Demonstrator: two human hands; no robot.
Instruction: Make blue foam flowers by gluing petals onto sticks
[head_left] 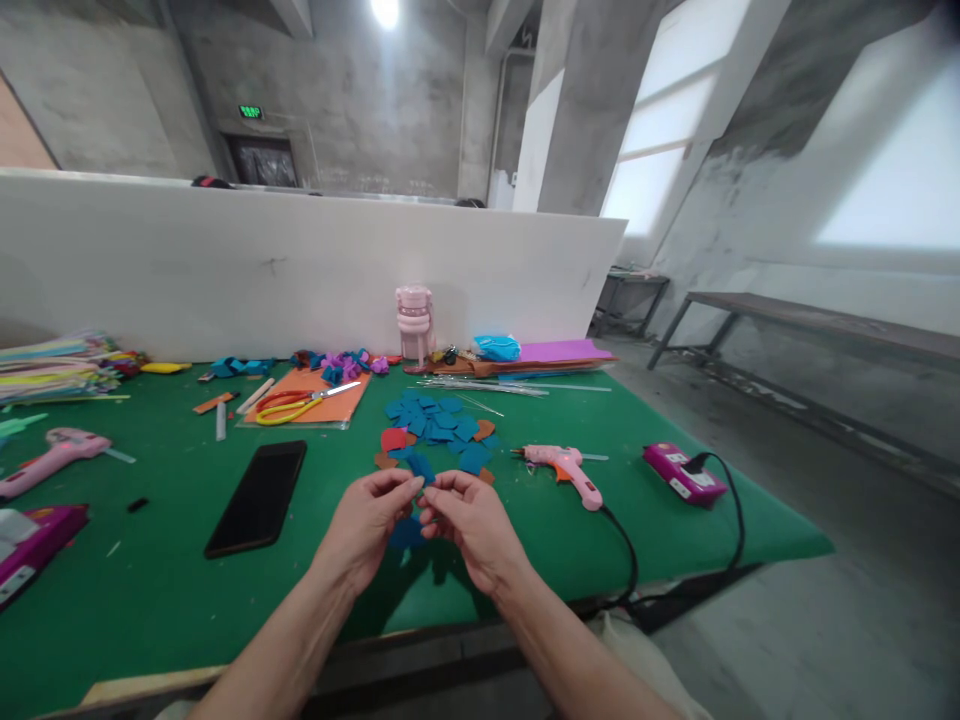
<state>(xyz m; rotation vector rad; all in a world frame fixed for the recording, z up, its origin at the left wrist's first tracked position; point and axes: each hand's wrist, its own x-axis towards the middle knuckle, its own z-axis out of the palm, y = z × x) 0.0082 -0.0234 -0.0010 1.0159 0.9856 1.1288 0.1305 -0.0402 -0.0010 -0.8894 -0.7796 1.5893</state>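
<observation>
Above the green table, my left hand (pixel 377 515) and my right hand (pixel 466 520) meet, thumbs and forefingers pinched together on one small blue paper petal (pixel 421 467). Its lower end is hidden by my fingertips. Just beyond lies a loose pile of blue paper pieces (pixel 431 417), with a red piece (pixel 394 439) and a few brown ones (pixel 486 430) at its edges. Another blue piece (pixel 406 533) rests on the table under my hands. To the right of them, a pink glue gun (pixel 566 468) lies on its side, nozzle pointing left.
A black phone (pixel 256 497) and scissors (pixel 304 402) on orange sheets lie to the left. A pink bottle (pixel 415 325) stands by the white partition (pixel 300 270). On the right sits a magenta power strip (pixel 684 474) with a black cord. Another glue gun (pixel 56 460) lies far left.
</observation>
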